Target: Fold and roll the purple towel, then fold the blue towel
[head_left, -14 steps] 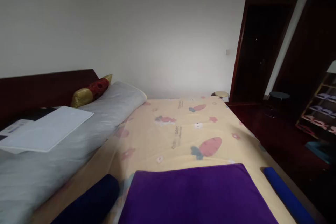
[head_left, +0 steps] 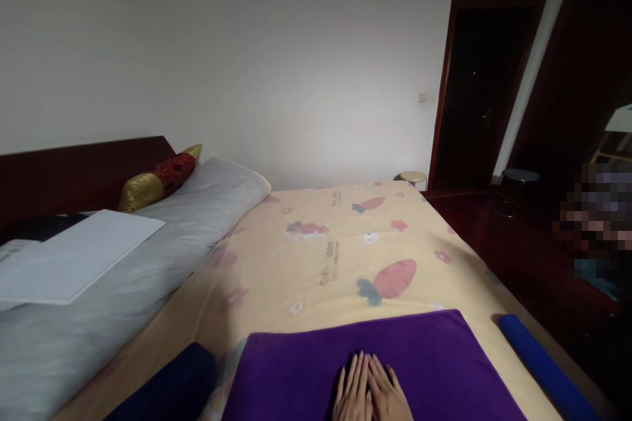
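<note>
A purple cloth lies spread flat on the near part of the bed. My left hand and my right hand rest side by side on it at the bottom edge of the view. Both have their fingers stretched out flat and touching the cloth, with nothing held. A dark navy rolled cloth lies to the left of the purple cloth. To the right, near the bed's edge, lies a blue rolled cloth.
The bed has a yellow sheet printed with carrots. A long grey bolster bears a white board and a red-gold cushion by the dark headboard. Two stools stand near a dark doorway.
Both of my hands have come into view and now lie flat on the purple cloth. The camera has shifted slightly to the right.
</note>
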A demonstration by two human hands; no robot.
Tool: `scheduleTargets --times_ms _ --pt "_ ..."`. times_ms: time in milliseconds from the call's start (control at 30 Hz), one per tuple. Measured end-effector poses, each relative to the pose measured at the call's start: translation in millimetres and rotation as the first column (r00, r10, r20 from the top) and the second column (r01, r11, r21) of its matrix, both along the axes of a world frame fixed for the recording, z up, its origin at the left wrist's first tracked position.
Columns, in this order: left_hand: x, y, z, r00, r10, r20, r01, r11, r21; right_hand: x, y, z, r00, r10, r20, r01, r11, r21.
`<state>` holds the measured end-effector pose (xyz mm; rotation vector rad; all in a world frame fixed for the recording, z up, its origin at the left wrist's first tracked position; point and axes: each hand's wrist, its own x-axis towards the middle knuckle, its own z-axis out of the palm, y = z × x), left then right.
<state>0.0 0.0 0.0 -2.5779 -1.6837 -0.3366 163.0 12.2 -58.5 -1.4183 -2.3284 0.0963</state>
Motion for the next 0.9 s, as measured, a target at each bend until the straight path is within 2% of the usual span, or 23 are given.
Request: scheduleTargets --times_ms 100,167,200,267,367,467,567,633,700,767,800,833,900 --pt "2 32 -10.2 0.998 -0.067 -0.002 0.066 0.994 -0.091 10 16 19.6 0.993 0.112 -0.022 -0.114 0.989 -0.095" --pt "-15 46 -12.4 0.996 -0.084 0.005 0.084 0.987 -0.139 35 22 30.0 0.99 0.14 -0.026 -0.142 0.979 -0.148" --pt "-30 52 -11.9 0.998 -0.061 0.003 0.061 0.985 -0.162 53 25 33.8 0.996 0.088 -0.02 -0.09 0.981 -0.174" --pt "-66 62 -8.8 0.997 0.065 -0.032 -0.07 0.979 -0.193 97 32 38.1 0.993 -0.12 0.019 0.122 0.968 -0.218" --pt "-129 76 -4.3 0.916 0.375 -0.144 -0.395 0.906 -0.151 169 41 35.8 0.918 -0.381 0.109 0.396 0.893 -0.215" --pt "-180 88 -6.2 0.812 0.552 -0.19 -0.577 0.808 -0.117 222 43 25.1 0.851 -0.501 0.157 0.523 0.836 -0.169" --pt "-209 95 -11.7 0.788 0.594 -0.162 -0.613 0.783 -0.106 246 41 13.6 0.816 -0.554 0.166 0.575 0.807 -0.135" --pt "-216 99 -11.0 0.791 0.595 -0.14 -0.61 0.786 -0.102 251 41 10.7 0.812 -0.557 0.175 0.58 0.804 -0.133" --pt "-213 101 -2.8 0.775 0.613 -0.155 -0.631 0.764 -0.133 246 43 13.2 0.798 -0.574 0.182 0.597 0.795 -0.106" --pt "-196 103 11.8 0.744 0.644 -0.179 -0.667 0.729 -0.154 226 44 19.5 0.784 -0.598 0.169 0.61 0.792 -0.029" --pt "-181 102 19.8 0.744 0.645 -0.176 -0.668 0.731 -0.14 209 43 22.9 0.792 -0.59 0.155 0.596 0.803 0.013" --pt "-162 101 27.1 0.762 0.629 -0.154 -0.646 0.757 -0.102 187 40 25.9 0.818 -0.558 0.141 0.557 0.829 0.045" --pt "-115 97 36.2 0.88 0.465 -0.096 -0.47 0.883 -0.025 130 28 29.6 0.907 -0.406 0.116 0.401 0.914 0.061"
